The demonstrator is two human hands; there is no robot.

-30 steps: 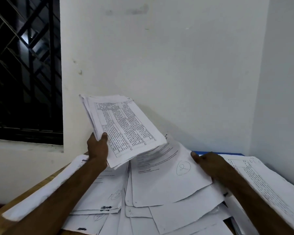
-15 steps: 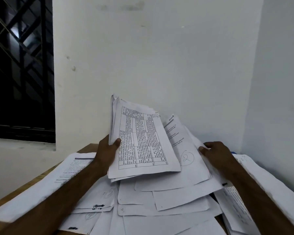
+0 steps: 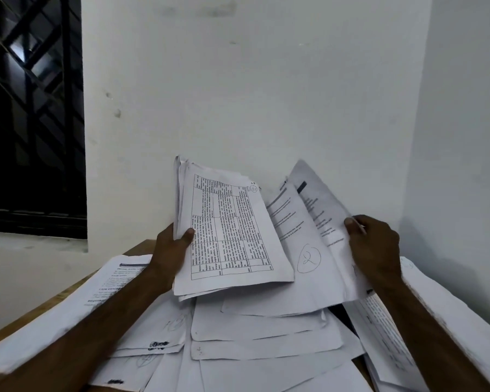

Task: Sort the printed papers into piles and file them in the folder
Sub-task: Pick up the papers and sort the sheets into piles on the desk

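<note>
Near sheets: loose printed papers [image 3: 266, 346] lie overlapping on the surface [image 3: 133, 249] between our forearms, some with pen marks.
Side piles: a left pile [image 3: 54, 329] runs along our left arm. A right pile [image 3: 441, 315] lies outside our right arm.
Left hand: our left hand [image 3: 171, 250] grips a sheaf of sheets [image 3: 229, 230] at its left edge, thumb on the top page, a printed table. The sheaf is off the surface and tilted towards us.
Right hand: our right hand [image 3: 375, 247] pinches the right edge of the raised sheets [image 3: 320, 210], lifted off the heap just right of the sheaf. The front one bears a circled 2 [image 3: 309, 258].
Hands: well apart, each closed on its own paper, with the printed faces between them.
Handling: we judge the paper light, limp and slippery sheet on sheet. Single pages will droop and crease at a corner, while the sheaf can fan out or shed pages.
Where to hold: mid-edge, thumb on top and fingers beneath, squaring the edges before setting down.
Folder: something dark shows under the heap near our right wrist, but we cannot tell whether it is the folder.
Far: a white wall [image 3: 266, 94] and a dark grilled window [image 3: 31, 108] at the far left.
</note>
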